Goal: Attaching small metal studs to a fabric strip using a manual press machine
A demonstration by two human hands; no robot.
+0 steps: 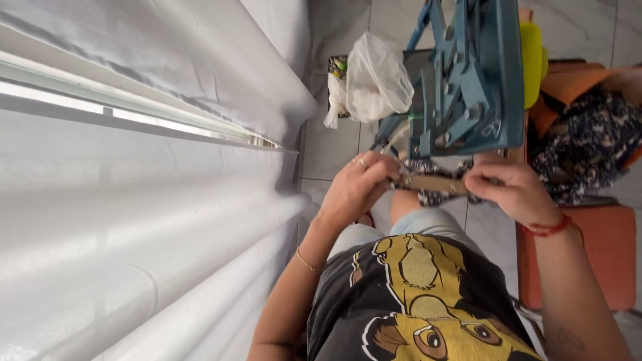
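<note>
Left hand: the left hand (358,184) is closed in a pinch on one end of the tan strap (431,183), fingers curled over it; a ring shows on one finger and a thin bracelet sits on the wrist.
Right hand: the right hand (511,190) grips the other end of the tan strap, fingers folded down over it; a red thread band circles the wrist.
Tan strap: a narrow flat brown strip with small metal studs, held level between both hands, just below the blue metal press (468,73) and above the person's knees.
Blue metal press: a heavy painted frame with bolts and arms, directly above the strap; its lower edge is close to the strap, and whether they touch cannot be told.
Plastic bag (378,79): a whitish translucent bag, bunched up, just left of the press.
Yellow piece (530,60): a bright yellow-green part at the right edge of the press.
Patterned cloth (588,144): dark fabric with pale print, right of the press, beside an orange seat (605,254).
White drapery (147,200): broad pale folds well left of the press.
Floor (334,150): pale tiles, seen below the press.
Shirt (414,301): dark, with a yellow cartoon lion, nearest the camera.
</note>
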